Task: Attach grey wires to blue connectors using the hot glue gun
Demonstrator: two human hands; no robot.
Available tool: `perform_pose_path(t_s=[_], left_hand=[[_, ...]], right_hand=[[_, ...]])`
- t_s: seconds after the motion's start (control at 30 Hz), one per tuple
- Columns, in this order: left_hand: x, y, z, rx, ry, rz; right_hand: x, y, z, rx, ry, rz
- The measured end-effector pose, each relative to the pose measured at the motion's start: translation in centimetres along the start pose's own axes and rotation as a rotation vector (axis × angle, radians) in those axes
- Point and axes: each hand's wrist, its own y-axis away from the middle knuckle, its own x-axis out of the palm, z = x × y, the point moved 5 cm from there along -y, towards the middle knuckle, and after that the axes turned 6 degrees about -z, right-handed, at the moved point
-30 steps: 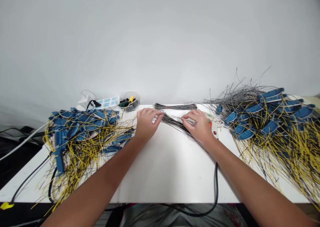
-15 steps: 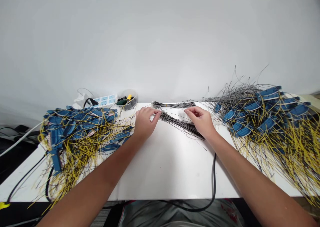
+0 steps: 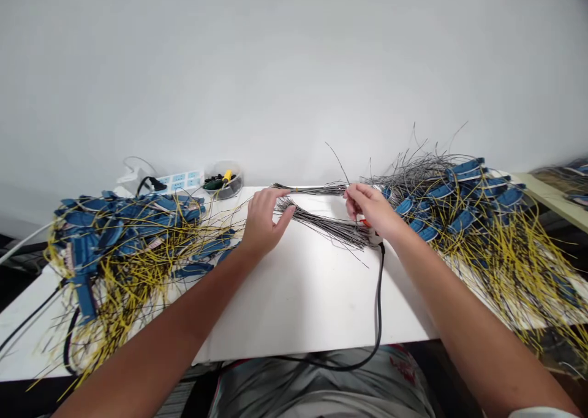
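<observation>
My right hand [image 3: 366,205] pinches a thin dark wire [image 3: 338,160], whose free length rises up and to the left. Below and left of it, a loose bundle of dark grey wires [image 3: 326,223] lies slantwise on the white table. My left hand [image 3: 265,219] hovers at the bundle's left end, thumb and fingers apart, with nothing seen in it. Behind both hands lies a second wire bundle [image 3: 316,190] with a small yellow tie. Partly hidden under my right hand is a white and orange device [image 3: 374,238] with a black cord.
Blue pieces with yellow and black wires form a left pile [image 3: 114,234] and a right pile [image 3: 468,209]. A power strip [image 3: 180,181] and a clear bowl [image 3: 225,182] of small tools stand at the back left. The black cord [image 3: 379,307] runs over the table's front edge.
My right hand has turned upward, and the wire in it now stands up. My left thumb and fingers have spread apart. The view has shifted slightly right, and the white and orange device shows.
</observation>
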Motion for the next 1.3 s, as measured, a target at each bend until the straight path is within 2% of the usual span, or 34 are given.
perform_pose_path(t_s=[0.13, 0.23, 0.3, 0.37, 0.47, 0.53, 0.63, 0.7, 0.87, 1.03, 1.17, 1.3], left_hand=[[2.3, 0.7, 0.1, 0.073, 0.028, 0.281], [3.3, 1.2, 0.3, 0.099, 0.033, 0.381], [3.4, 1.2, 0.6, 0.099, 0.008, 0.359], [3.1, 1.1, 1.0, 0.070, -0.029, 0.282], [2.8, 0.9, 1.5, 0.036, -0.057, 0.223], [3.2, 1.1, 1.4, 0.064, -0.042, 0.278], [4.0, 1.6, 1.1, 0.139, -0.004, 0.424], [4.4, 1.8, 1.0, 0.149, -0.010, 0.468], [4.2, 1.7, 1.3, 0.128, -0.121, 0.439], [4.0, 1.5, 1.6, 0.125, -0.187, 0.419], [3.9, 1.4, 1.7, 0.141, -0.196, 0.385], [4.0, 1.5, 1.8, 0.149, -0.199, 0.369]], right_hand=[[-1.0, -0.4, 2.1, 0.050, -0.174, -0.070], [-0.7, -0.5, 3.0, 0.019, -0.123, -0.014], [-0.6, -0.5, 3.2, -0.057, 0.117, 0.022], [-0.9, -0.3, 3.1, -0.133, 0.424, 0.040], [-1.9, 0.5, 2.2, -0.160, 0.724, 0.101], [-2.4, 1.1, 1.6, -0.203, 0.865, 0.145], [-2.2, 2.0, 0.7, -0.329, 1.075, 0.216], [-1.7, 2.1, 0.0, -0.305, 1.154, 0.245], [-0.8, 0.7, -0.4, -0.068, 1.151, 0.388], [-1.1, -0.5, 0.4, 0.109, 0.978, 0.541], [-1.9, -0.8, 0.8, 0.200, 0.828, 0.529], [-2.5, -0.8, 1.8, 0.149, 0.857, 0.455]])
